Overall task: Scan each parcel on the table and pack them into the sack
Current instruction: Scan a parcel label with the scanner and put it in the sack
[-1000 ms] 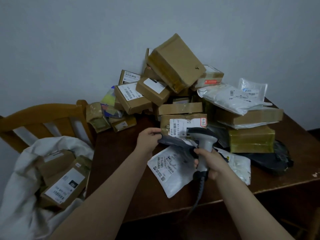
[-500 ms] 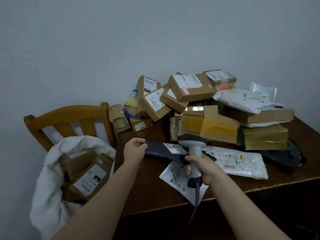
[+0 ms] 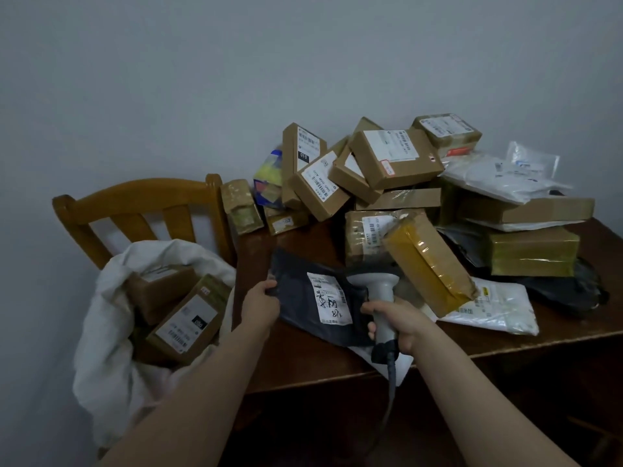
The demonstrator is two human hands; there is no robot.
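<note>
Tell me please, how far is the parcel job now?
Done: at least two boxes lie in the white sack. In hand: the left hand holds a dark mailer, label up, while the right hand grips the scanner beside it; whether it is scanned, I cannot tell. Left: a large pile of boxes and bags on the table.

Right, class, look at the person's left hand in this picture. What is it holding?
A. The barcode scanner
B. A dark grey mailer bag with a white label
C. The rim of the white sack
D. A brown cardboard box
B: the left hand grips the edge of the dark grey mailer bag just above the table, while the scanner is in the right hand.
</note>
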